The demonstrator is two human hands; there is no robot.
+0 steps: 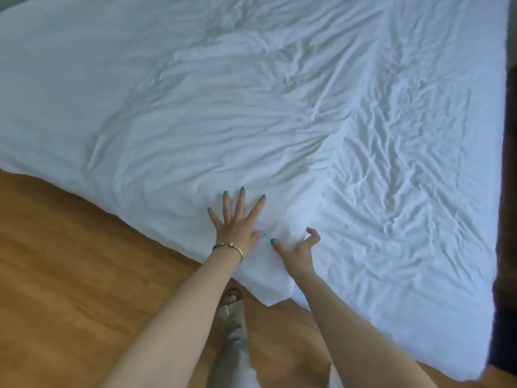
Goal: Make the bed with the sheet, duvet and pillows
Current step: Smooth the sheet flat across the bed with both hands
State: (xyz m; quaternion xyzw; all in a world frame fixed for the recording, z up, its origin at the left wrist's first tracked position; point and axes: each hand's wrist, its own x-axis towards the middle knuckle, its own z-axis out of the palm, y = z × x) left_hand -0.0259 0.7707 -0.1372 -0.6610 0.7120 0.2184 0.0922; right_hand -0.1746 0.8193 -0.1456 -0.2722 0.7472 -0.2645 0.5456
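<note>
Left hand (236,219) laid flat, fingers spread and straight, pressed on white sheet (279,107) near bed corner; bracelet (228,247) worn at wrist. Right hand (298,247) just beside it, fingers curled, fold of sheet pinched. Sheet spread over bed, heavily wrinkled, corner draped toward wooden floor (70,247). Sandalled foot (230,299) seen below, between forearms. No containers seen.

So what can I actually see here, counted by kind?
White bedding: 1, the sheet spread over the bed
Hands: 2, the left hand flat on the sheet, the right hand gripping a fold
Bracelets: 1, the bracelet on the left wrist
Sandalled feet: 1, the foot
Total: 5
</note>
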